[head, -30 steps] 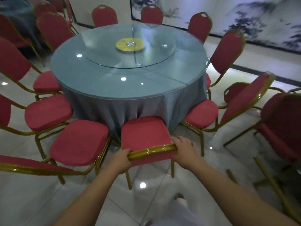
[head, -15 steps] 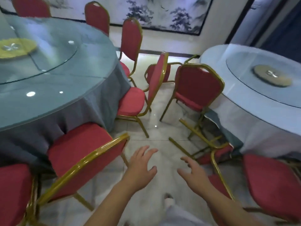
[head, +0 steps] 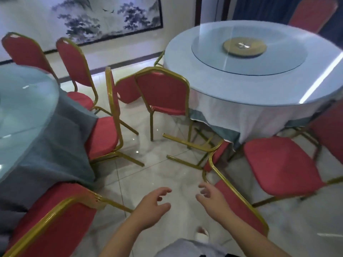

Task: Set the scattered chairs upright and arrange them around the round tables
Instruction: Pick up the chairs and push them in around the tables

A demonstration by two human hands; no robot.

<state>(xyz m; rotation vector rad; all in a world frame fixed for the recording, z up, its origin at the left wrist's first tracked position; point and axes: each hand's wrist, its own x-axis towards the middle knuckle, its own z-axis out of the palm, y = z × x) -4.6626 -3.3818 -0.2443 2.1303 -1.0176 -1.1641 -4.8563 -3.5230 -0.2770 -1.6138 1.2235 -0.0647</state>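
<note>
Tiled floor (head: 157, 175), two round tables (head: 24, 101) (head: 241, 84), one toppled chair (head: 239, 206)

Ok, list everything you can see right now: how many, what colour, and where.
grey table: one, round, grey cloth, glass top, left.
white table: one, round, white cloth, glass top, right.
disc: one, tan, centre of the white table.
upright chairs: about nine, red with gold frames, around both tables.
tipped chair: one, red and gold, lying on the floor between the tables.
painting: one, black and white, back wall.
curtain: dark blue, top right.
floor: glossy white tiles.
left hand: empty, fingers spread, bottom centre.
right hand: empty, fingers spread, beside the tipped chair.
</note>
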